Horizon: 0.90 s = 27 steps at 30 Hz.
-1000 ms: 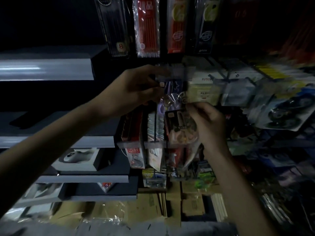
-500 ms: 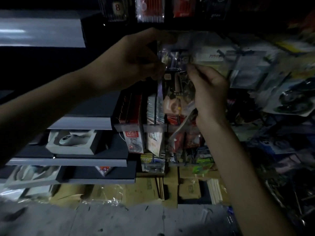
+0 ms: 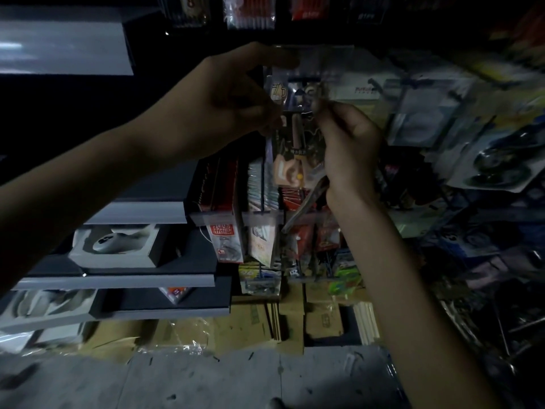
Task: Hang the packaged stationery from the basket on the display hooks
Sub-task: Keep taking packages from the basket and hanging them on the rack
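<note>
Racks (image 3: 427, 119) already hang full of packets, so I judge most stock is up. My left hand (image 3: 218, 104) and right hand (image 3: 351, 143) pinch one clear packet (image 3: 298, 149) raised at its hook; basket unseen.

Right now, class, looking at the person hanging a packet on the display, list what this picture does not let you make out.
- Head view: the hook itself, and whether the packet is on it; the left hand and right hand cover its top.
- The packet's print: dim and too small to read.
- The goods at the right: smeared by blur.
- The pen packs on top: cut off by the upper edge.
- The basket: not in view.
</note>
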Motion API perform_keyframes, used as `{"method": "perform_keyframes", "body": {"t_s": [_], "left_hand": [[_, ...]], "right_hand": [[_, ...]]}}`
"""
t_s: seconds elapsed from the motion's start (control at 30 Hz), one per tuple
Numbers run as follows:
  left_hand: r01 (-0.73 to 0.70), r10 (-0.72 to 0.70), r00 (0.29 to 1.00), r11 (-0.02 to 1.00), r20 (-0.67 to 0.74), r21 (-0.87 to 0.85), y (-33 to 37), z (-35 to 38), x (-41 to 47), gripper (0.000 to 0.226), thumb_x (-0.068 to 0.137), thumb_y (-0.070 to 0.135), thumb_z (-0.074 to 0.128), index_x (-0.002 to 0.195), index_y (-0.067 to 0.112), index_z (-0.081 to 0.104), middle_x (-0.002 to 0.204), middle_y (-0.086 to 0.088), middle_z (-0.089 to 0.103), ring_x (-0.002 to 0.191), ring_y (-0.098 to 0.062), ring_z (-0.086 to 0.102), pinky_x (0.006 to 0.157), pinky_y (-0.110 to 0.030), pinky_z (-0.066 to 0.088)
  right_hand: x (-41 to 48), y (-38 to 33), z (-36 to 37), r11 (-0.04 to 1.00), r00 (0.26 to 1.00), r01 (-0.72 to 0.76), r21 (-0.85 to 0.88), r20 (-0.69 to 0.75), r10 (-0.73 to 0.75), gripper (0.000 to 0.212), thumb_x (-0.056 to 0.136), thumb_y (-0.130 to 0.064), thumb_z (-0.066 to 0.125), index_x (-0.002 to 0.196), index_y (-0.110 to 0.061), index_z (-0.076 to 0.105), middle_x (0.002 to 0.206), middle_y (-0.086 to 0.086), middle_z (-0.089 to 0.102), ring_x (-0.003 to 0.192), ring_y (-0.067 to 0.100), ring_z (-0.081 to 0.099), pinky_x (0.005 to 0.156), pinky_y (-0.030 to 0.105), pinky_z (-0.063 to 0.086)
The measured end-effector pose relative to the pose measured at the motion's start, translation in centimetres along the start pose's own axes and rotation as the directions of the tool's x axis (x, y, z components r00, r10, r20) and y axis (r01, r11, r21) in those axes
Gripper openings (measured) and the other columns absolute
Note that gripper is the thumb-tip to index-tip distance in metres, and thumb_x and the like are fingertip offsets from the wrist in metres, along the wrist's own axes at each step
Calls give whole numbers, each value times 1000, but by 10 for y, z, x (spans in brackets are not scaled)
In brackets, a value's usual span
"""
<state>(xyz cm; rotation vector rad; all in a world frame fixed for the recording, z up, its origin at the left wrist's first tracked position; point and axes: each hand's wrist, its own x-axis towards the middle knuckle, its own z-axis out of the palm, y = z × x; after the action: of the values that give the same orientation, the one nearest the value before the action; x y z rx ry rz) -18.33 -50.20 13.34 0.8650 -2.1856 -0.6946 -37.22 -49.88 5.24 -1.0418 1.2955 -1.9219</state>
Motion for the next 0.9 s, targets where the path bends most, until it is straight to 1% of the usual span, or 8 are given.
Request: {"method": "perform_keyframes", "body": {"t_s": [0.13, 0.27, 0.37, 0.43, 0.6, 0.67, 0.8, 0.9], "left_hand": [[9, -10, 1000, 1000, -19, -14, 1, 0, -1, 50, 100, 3, 66, 148, 7, 54, 107, 7, 73, 94, -2, 74, 85, -21, 59], [10, -12, 999, 999, -45, -49, 1, 1, -4, 46, 101, 1, 63, 147, 5, 55, 105, 8, 72, 91, 5, 72, 83, -16, 56], [1, -2, 999, 1000, -33, -17, -2, 2, -5, 45, 104, 6, 60, 148, 14, 55, 105, 3, 77, 94, -3, 76, 84, -17, 56], [-4, 2, 999, 1000, -47, -29, -6, 2, -6, 44, 105, 7, 60, 148, 16, 55, 105, 1, 78, 96, -7, 76, 84, -19, 57], [7, -23, 994, 987, -103, -159, -21, 14, -13, 40, 104, 5, 61, 143, 15, 59, 105, -2, 78, 99, -11, 76, 86, -25, 58], [22, -47, 993, 976, -109, -217, -27, 27, -20, 40, 103, 3, 60, 141, 15, 60, 109, -1, 77, 105, -9, 74, 91, -26, 59], [46, -116, 966, 956, -231, -288, -48, 56, -28, 35, 102, 0, 61, 135, 11, 63, 114, -2, 75, 112, -14, 72, 100, -34, 58], [90, -184, 917, 960, -353, -266, -69, 73, -26, 37, 102, 14, 67, 138, 14, 60, 111, -2, 73, 110, -17, 72, 99, -44, 60]], "right_hand": [[5, 2, 2, 1000, 1000, 13, -26, 0, -13, 13, 96, -22, 74, 103, -12, 79, 95, -3, 80, 93, 8, 74, 76, 20, 55], [8, 6, 2, 999, 1000, -3, -43, -6, 3, 11, 95, -20, 74, 102, -14, 78, 93, -6, 79, 90, 3, 74, 75, 18, 55], [8, 10, 1, 997, 1000, 21, -77, -14, -22, 15, 97, -22, 73, 103, -10, 79, 94, -3, 79, 90, 6, 74, 71, 17, 53], [9, 12, 1, 995, 1000, 25, -101, -9, -26, 12, 97, -24, 72, 100, -14, 79, 92, -5, 79, 90, 5, 73, 72, 17, 53], [12, 11, -1, 996, 1000, 1, -92, -1, -1, 10, 96, -26, 74, 97, -17, 78, 89, -10, 78, 87, 0, 72, 72, 16, 51], [12, 10, -3, 997, 999, -33, -70, 8, 33, 3, 95, -26, 74, 93, -25, 77, 85, -15, 77, 84, -6, 70, 71, 15, 52], [13, 8, -5, 996, 998, -58, -64, 29, 60, 8, 94, -27, 75, 86, -25, 75, 81, -14, 74, 79, -1, 67, 70, 19, 52], [15, 4, -5, 994, 995, -90, -56, 37, 92, 7, 93, -26, 76, 87, -25, 74, 85, -10, 76, 84, 6, 69, 74, 22, 53]]}}
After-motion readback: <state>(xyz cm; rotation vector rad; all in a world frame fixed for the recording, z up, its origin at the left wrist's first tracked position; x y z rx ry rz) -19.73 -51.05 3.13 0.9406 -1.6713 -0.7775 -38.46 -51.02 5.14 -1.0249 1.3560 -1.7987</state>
